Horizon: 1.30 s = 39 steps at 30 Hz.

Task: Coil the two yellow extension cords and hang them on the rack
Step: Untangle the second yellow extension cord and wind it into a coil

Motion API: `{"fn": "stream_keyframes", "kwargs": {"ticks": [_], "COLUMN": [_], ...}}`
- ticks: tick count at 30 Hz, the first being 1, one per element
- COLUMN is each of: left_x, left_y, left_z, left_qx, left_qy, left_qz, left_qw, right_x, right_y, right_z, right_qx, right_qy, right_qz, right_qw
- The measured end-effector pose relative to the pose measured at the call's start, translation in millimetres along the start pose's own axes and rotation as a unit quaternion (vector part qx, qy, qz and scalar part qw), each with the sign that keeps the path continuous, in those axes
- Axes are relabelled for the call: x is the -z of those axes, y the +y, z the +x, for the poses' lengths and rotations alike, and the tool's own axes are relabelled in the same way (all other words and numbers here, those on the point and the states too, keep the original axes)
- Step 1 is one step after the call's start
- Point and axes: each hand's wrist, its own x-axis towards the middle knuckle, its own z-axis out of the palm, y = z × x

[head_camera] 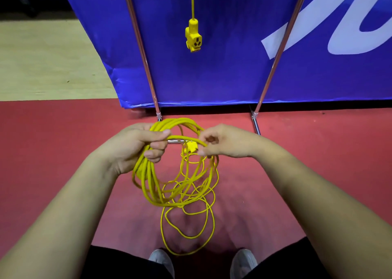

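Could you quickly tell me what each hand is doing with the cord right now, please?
Left hand: closed, gripping the coiled yellow cord.
Right hand: closed, pinching a strand of the same cord.

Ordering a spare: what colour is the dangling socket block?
Socket block: yellow with black slots; head view shows it.

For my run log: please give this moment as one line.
left hand: grips coil | right hand: pinches strand | loose loops: on floor | other cord: hangs between rack poles
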Motion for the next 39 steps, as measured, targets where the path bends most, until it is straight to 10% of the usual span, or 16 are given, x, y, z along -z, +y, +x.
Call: {"fn": "stream_keyframes", "kwargs": {"ticks": [5,15,23,32,36,39], "left_x": [-3,-1,5,4,9,10], "left_y": [0,-2,11,17,16,13], "left_z": [0,-1,-7,-7,-4,-1], "left_qx": [0.015,0.068,-0.045,-0.082,-0.113,-0.119], "left_qy": [0.03,-0.001,0.017,0.114,0.138,0.166], "left_qz": [0.009,0.016,-0.076,-0.111,-0.079,-0.052], "left_qw": [0.999,0.998,0.996,0.984,0.981,0.978], "right_x": [-1,-1,-18,-33,-32,-25], "right_y": [47,18,74,121,102,80], "right_z": [-7,10,16,13,22,30], "right_qx": [-0.085,0.017,-0.081,-0.213,-0.232,-0.234], "right_qy": [0.038,0.169,0.086,0.147,0.246,0.259], "right_qz": [0.059,0.017,-0.049,0.1,0.36,0.277], "right_qw": [0.994,0.985,0.992,0.961,0.869,0.895]}}
